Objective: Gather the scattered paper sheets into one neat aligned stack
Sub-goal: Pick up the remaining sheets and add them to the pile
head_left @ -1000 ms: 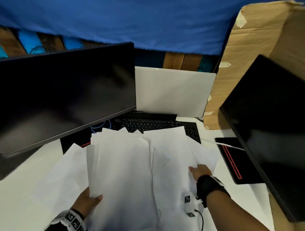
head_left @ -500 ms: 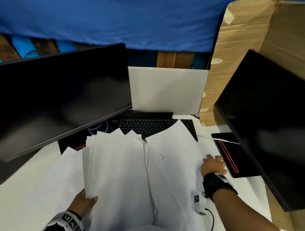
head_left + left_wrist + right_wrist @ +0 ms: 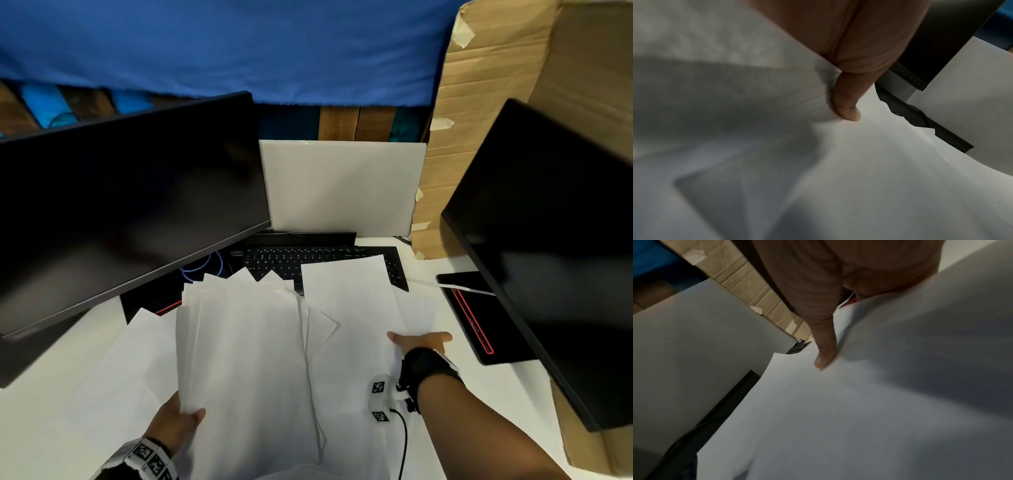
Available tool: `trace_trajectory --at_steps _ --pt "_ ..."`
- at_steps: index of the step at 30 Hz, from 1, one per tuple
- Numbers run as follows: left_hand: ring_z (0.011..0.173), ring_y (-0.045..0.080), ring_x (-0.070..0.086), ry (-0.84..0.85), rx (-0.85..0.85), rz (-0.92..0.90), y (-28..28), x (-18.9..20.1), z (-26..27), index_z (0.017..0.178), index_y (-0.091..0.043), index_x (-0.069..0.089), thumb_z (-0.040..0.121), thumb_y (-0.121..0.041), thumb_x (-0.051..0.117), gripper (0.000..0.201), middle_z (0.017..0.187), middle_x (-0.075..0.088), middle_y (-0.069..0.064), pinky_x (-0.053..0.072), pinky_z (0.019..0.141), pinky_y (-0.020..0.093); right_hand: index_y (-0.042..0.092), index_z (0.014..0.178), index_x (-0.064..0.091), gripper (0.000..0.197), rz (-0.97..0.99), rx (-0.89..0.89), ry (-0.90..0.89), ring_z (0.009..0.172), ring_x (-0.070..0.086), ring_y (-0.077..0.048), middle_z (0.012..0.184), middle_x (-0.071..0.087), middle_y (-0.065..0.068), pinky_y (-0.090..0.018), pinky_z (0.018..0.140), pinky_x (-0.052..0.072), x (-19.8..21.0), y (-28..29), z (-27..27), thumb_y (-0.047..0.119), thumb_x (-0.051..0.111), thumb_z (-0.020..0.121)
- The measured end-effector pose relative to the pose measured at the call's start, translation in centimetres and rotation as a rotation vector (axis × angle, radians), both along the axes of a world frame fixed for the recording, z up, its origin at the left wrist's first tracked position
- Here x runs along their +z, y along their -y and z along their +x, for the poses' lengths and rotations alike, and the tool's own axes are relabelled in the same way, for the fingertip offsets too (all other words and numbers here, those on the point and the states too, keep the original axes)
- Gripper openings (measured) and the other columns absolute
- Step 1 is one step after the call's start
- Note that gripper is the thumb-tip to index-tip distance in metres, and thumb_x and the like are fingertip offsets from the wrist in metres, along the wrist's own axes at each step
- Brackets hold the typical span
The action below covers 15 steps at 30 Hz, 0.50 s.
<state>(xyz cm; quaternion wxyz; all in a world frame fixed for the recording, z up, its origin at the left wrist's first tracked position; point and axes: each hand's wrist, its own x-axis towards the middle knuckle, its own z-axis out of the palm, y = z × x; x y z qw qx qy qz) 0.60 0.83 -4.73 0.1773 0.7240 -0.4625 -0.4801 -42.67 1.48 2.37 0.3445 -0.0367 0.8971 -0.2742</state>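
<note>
Left hand: the left hand pinches the near left corner of a bundle of sheets, thumb on top; the wrist view shows the thumb pressed down on the paper edge, with the other fingers hidden beneath.
Bundle of sheets: raised at a slant off the desk from that corner, its far edges fanned and uneven, with several corners poking out toward the keyboard.
Right hand: the right hand lies at the right edge of a loose sheet, thumb on top of the paper; in the wrist view a sheet curls over the fingers, so the grip looks like a pinch, though the fingers themselves are hidden.
Loose sheet: lies just right of the bundle, its far edge overlapping the keyboard, with more white paper under and beside it.
Between the hands: overlapping sheets, one with a bent corner beside the bundle's right edge.
Left of the left hand: another sheet flat on the white desk, partly under the bundle.
Beyond the left hand: a dark monitor.
Right of the right hand: a black pad with a red line, a second dark monitor and a cardboard box behind it.
</note>
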Motion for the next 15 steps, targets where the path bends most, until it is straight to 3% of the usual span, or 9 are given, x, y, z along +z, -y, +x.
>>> trace_trajectory --at_steps 2,4,6,8,11,15 --pt "0.097 0.029 0.054 -0.018 0.008 0.007 0.0 0.0 0.0 0.116 0.002 0.055 0.075 0.009 0.064 0.043 0.109 0.064 0.021 0.04 0.093 0.04 0.001 0.142 0.019 0.1 -0.033 0.006 -0.009 0.123 0.049 -0.04 0.137 0.046 -0.023 -0.048 0.101 0.041 -0.2 -0.4 0.1 0.023 0.084 0.068" --pt "0.099 0.03 0.056 -0.045 0.024 0.013 -0.2 0.2 -0.2 0.114 0.001 0.056 0.073 0.007 0.067 0.043 0.109 0.064 0.019 0.041 0.094 0.04 -0.002 0.123 0.05 0.069 -0.014 0.162 -0.107 0.109 0.061 -0.036 0.124 0.061 -0.021 -0.042 0.092 0.051 0.5 -0.7 0.0 0.024 0.083 0.068" --pt "0.102 0.035 0.059 -0.058 0.027 0.007 -0.2 0.1 -0.3 0.114 0.0 0.056 0.065 -0.002 0.07 0.051 0.108 0.066 0.02 0.044 0.097 0.044 0.001 0.105 0.064 0.04 -0.065 0.293 -0.272 0.097 0.065 -0.036 0.11 0.068 -0.021 -0.038 0.079 0.054 2.3 -0.8 -0.3 0.023 0.076 0.074" --pt "0.101 0.034 0.059 -0.077 0.028 0.0 -0.3 0.2 -0.3 0.115 0.002 0.057 0.066 -0.003 0.07 0.051 0.108 0.066 0.021 0.044 0.093 0.043 0.002 0.099 0.067 0.03 -0.201 0.311 -0.462 0.091 0.065 -0.038 0.101 0.07 -0.023 -0.034 0.071 0.05 5.6 -0.8 -0.5 0.022 0.072 0.078" --pt "0.093 0.028 0.055 -0.124 0.029 -0.012 -0.4 0.2 -0.5 0.114 0.003 0.056 0.067 -0.007 0.067 0.049 0.104 0.064 0.018 0.039 0.084 0.034 0.003 0.098 0.069 0.026 -0.497 0.272 -0.679 0.086 0.067 -0.034 0.095 0.072 -0.021 -0.033 0.073 0.05 12.1 -0.8 0.1 0.022 0.07 0.08" --pt "0.094 0.029 0.056 -0.124 0.025 -0.028 -0.2 0.8 -1.2 0.116 0.006 0.055 0.066 -0.019 0.06 0.056 0.11 0.064 0.023 0.039 0.083 0.033 0.007 0.102 0.07 0.022 -0.901 0.253 -0.661 0.081 0.064 -0.017 0.09 0.069 -0.003 -0.026 0.075 0.048 19.9 -1.2 2.4 0.02 0.068 0.084"
